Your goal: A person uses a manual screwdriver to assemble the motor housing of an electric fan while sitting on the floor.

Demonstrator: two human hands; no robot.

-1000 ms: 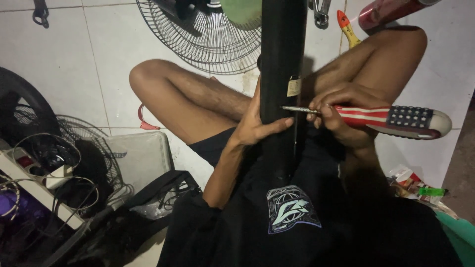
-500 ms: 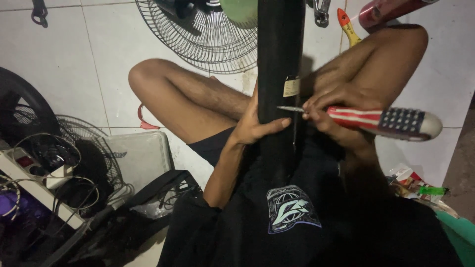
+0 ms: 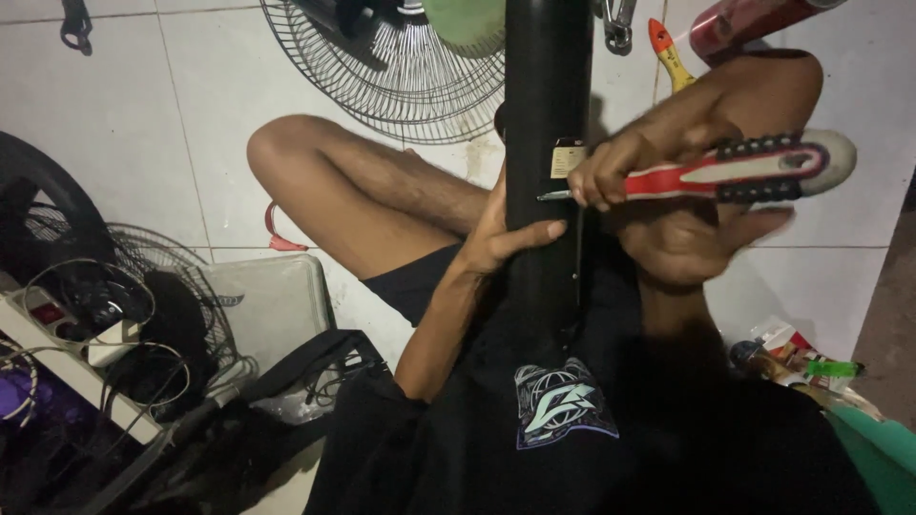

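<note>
A black upright tube [image 3: 547, 114], like a fan stand column, rises between my crossed legs. My left hand [image 3: 504, 234] wraps around it from the left, thumb across its front. My right hand [image 3: 611, 172] grips a screwdriver [image 3: 735, 172] with a red, white and dark handle, lying level. Its metal tip touches the tube just under a small tan label [image 3: 567, 158]. A thin dark cable runs down the tube's right side.
A wire fan guard [image 3: 382, 67] lies on the white tile floor behind the tube. A second fan guard [image 3: 143, 305], a white power strip [image 3: 67, 367] and tangled cords sit at the left. A yellow-orange tool [image 3: 671, 52] and a red can [image 3: 744, 19] lie top right. Packets [image 3: 792, 358] lie at right.
The screwdriver handle has rolled, now showing a red and white side, and my right hand has shifted slightly along the shaft. My left hand keeps its hold on the tube.
</note>
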